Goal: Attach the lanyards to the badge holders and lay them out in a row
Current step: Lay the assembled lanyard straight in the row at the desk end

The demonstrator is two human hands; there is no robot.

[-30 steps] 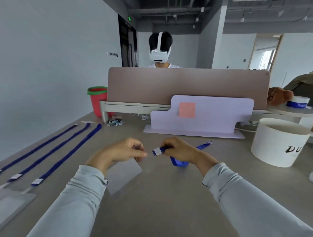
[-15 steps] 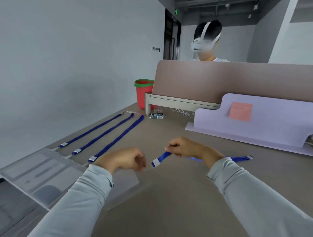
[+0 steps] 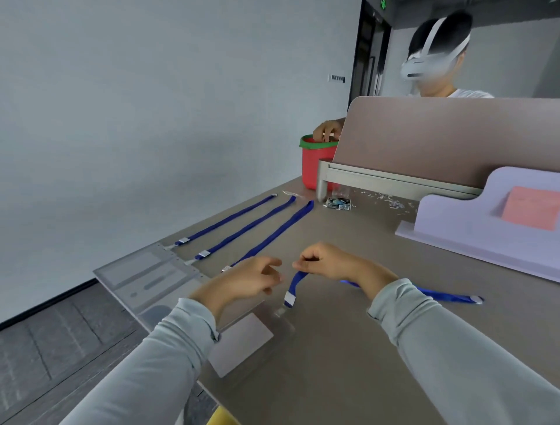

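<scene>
Left hand (image 3: 251, 279) released, loose and empty; right hand (image 3: 321, 264) pinches fourth lanyard (image 3: 295, 283), seemingly clipped to badge holder (image 3: 242, 342); three finished sets (image 3: 248, 227) left of that holder; placement pending.

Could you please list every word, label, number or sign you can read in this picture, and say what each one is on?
Nothing here can be read with certainty.
Green sign above the doorway: blurred and cut off, unreadable.
Small packet on the table: printing too small to read.
Pink note on the lilac stand: no legible writing.
Badge holders at the table edge: grey marks only, no legible text.
</scene>
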